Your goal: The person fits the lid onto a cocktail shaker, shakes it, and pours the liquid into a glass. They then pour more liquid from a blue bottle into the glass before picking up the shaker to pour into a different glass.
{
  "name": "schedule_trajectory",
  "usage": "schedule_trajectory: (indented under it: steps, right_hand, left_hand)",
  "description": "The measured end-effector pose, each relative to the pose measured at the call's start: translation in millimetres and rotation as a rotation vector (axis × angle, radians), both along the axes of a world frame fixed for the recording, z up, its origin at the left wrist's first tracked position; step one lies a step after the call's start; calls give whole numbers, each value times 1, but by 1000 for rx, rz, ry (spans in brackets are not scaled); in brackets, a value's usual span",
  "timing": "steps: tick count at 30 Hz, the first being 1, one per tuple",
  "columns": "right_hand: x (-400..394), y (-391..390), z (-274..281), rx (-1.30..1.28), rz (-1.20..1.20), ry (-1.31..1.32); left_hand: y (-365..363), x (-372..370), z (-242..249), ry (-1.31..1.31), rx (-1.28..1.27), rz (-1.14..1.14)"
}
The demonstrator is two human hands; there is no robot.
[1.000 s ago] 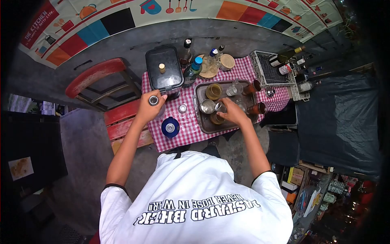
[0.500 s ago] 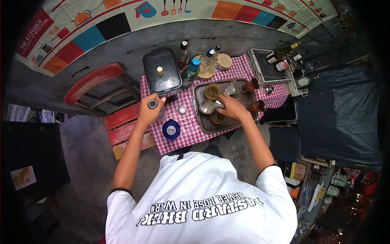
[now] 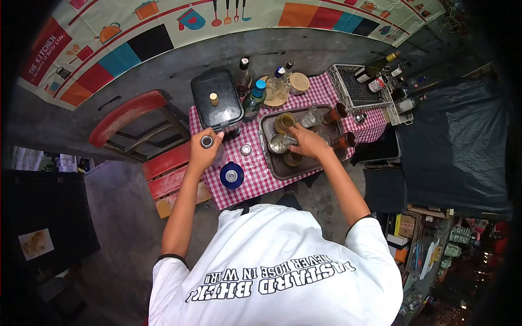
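A: What is held in each grip?

B: The left hand [image 3: 204, 152] is closed around a small upright bottle [image 3: 207, 142], seen from above with its round mouth open to the camera. The right hand [image 3: 308, 142] is curled on the handle side of a steel cup [image 3: 277, 143] that stands on the tray [image 3: 270, 163]; whether the fingers are fully shut on it cannot be told.

A: How does the bottle lie from the steel cup?

B: The bottle is held well to the left of the cup, off the tray, above the checked cloth of the desk [image 3: 255, 179]. Its long axis is kept vertical. The right hand is the nearer one to the cup.

A: What is found between them?

B: A small clear glass [image 3: 246, 149] is set just left of the tray, and a blue funnel-like piece [image 3: 232, 175] is placed below it. Behind the bottle a black lidded box [image 3: 216, 99] is set. A yellow-lined cup [image 3: 285, 123] and brown glasses [image 3: 343, 140] are crowded round the steel cup on the tray.
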State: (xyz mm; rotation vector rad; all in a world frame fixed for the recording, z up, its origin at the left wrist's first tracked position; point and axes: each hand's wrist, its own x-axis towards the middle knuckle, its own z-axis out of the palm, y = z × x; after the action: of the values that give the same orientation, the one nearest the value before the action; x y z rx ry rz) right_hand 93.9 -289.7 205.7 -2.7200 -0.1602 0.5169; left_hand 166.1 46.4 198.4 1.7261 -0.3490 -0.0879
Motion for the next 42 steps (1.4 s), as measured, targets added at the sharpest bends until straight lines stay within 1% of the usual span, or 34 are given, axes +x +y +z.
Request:
schedule_trajectory:
  steps: [2, 4, 5, 7, 8, 10, 11, 13, 15, 17, 18, 19, 21, 22, 23, 25, 32, 34, 37, 42]
  right_hand:
    - [-2, 1, 2, 14, -9, -2]
    - [-6, 6, 9, 116, -40, -123]
    - [-9, 8, 13, 117, -39, -127]
    - [-15, 24, 39, 376, -135, -190]
    - [-18, 31, 46, 380, -134, -194]
    - [-22, 44, 55, 606, -188, -277]
    - [-23, 51, 58, 612, -190, -282]
    - [-26, 64, 61, 893, -266, -232]
    - [-28, 75, 67, 904, -234, -280]
    - [-30, 85, 71, 1034, -209, -264]
    - [-31, 88, 72, 1080, -206, -258]
    - [-32, 89, 75, 1087, -204, -260]
    - [-35, 90, 81, 1001, -172, -280]
    - [-37, 91, 80, 1039, -180, -275]
    - [-39, 90, 82, 1045, -180, -278]
    - [-43, 89, 87, 1027, -114, -307]
    - [-56, 87, 99, 897, -52, -366]
    - [-60, 84, 105, 798, -17, -399]
    - [-64, 79, 105, 784, 30, -467]
    - [-73, 68, 106, 800, 66, -419]
  left_hand:
    - [-2, -1, 5, 3, -3, -5]
    - [-5, -1, 13, 4, -6, -10]
    - [-6, -2, 16, -32, 4, -39]
    - [-10, -2, 28, -71, 16, -67]
    - [-12, -1, 37, -98, 62, -102]
    - [-21, -4, 62, -136, 114, -159]
    - [-24, -5, 70, -140, 121, -161]
    - [-33, -8, 85, -217, 226, -284]
    - [-42, -16, 102, -241, 248, -310]
    - [-48, -23, 116, -254, 273, -368]
    - [-49, -26, 124, -230, 346, -375]
    - [-51, -29, 129, -232, 353, -373]
    - [-54, -33, 138, -111, 402, -466]
    - [-55, -35, 143, -67, 467, -485]
    - [-55, -37, 147, -69, 474, -486]
    - [-56, -40, 154, -5, 598, -532]
    - [-64, -51, 164, 5, 734, -523]
    - [-68, -54, 167, 7, 810, -528]
    - [-75, -57, 165, 28, 845, -542]
    - [-83, -62, 159, -13, 899, -564]
